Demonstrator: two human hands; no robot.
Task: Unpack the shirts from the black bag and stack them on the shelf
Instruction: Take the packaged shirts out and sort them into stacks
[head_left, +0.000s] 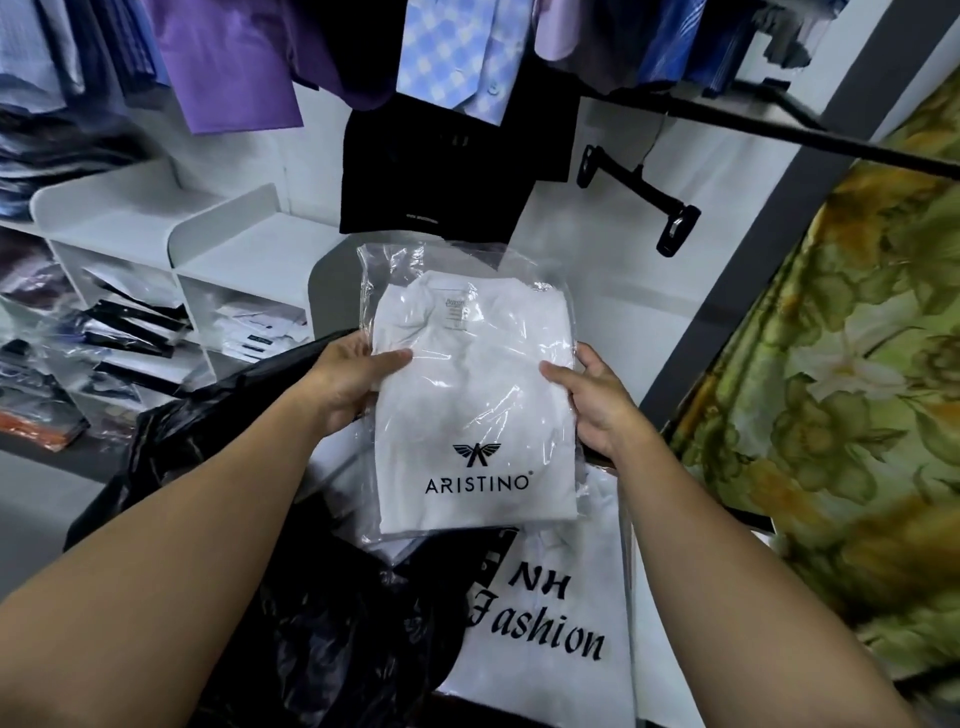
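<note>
A folded white shirt (475, 405) in a clear plastic wrap printed ARISTINO is held up in the middle of the view. My left hand (348, 376) grips its left edge, thumb on top. My right hand (589, 397) grips its right edge. The black bag (291, 597) lies crumpled below and to the left, under my left forearm. Another wrapped white shirt (556, 613) printed NH Fashion lies flat beneath the held one. The white shelf (156, 218) with open cubbies stands at the left.
Packed shirts (130, 332) fill the lower cubbies, and more folded stacks lie at the far left. Purple, blue and dark shirts (234, 57) hang overhead from a black rail (810, 130). An empty black clip hanger (639, 197) dangles at right. A green floral curtain (852, 374) borders the right.
</note>
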